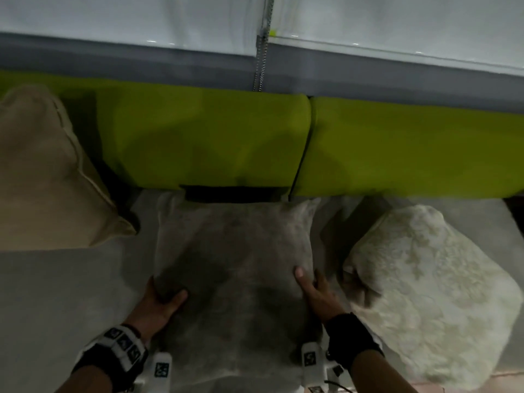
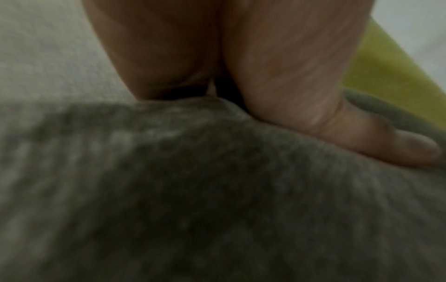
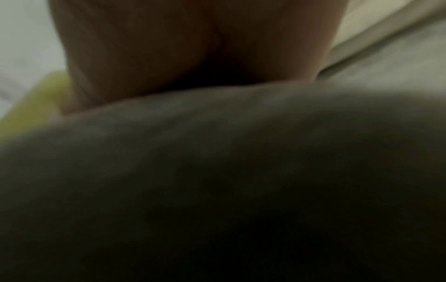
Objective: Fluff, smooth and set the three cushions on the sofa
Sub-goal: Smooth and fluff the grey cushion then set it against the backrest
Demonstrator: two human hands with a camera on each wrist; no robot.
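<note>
A grey cushion (image 1: 235,251) lies in the middle of the sofa seat, its far edge near the green backrest. My left hand (image 1: 161,300) grips its left side, thumb on top and fingers underneath. My right hand (image 1: 312,290) grips its right side the same way, thumb on top. A beige cushion (image 1: 42,171) leans at the left. A white fluffy cushion (image 1: 431,293) lies tilted at the right. The left wrist view shows the left hand's thumb (image 2: 376,141) pressed on the grey cushion (image 2: 193,190). The right wrist view is dark, with the grey cushion (image 3: 217,171) filling it.
The sofa has a lime-green backrest (image 1: 215,137) in two sections and a light grey seat (image 1: 56,293). Behind it runs a grey ledge under white blinds (image 1: 127,18) with a hanging bead chain (image 1: 262,52).
</note>
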